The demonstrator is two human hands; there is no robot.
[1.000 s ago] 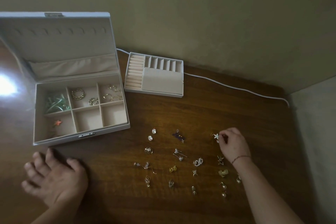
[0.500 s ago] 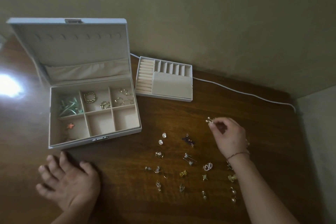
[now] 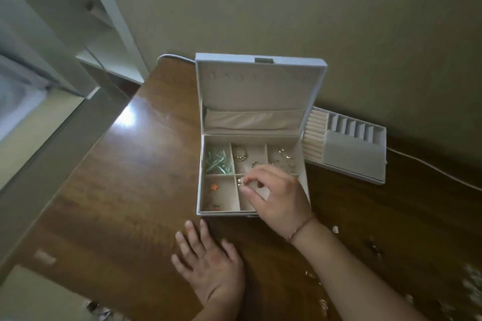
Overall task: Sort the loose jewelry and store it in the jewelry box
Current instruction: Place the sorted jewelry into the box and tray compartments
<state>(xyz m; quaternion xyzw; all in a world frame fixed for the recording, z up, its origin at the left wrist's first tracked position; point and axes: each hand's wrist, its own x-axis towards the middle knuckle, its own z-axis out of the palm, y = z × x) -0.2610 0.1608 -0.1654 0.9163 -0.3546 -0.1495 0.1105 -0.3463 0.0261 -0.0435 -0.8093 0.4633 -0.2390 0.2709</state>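
Right hand (image 3: 276, 195) moved from table into jewelry box (image 3: 251, 174), pinching earring (image 3: 240, 182).

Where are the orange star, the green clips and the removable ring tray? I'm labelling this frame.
orange star (image 3: 214, 186): head view, centre of the star.
green clips (image 3: 217, 161): head view, middle of the pile.
ring tray (image 3: 350, 155): head view, its flat grey pad.
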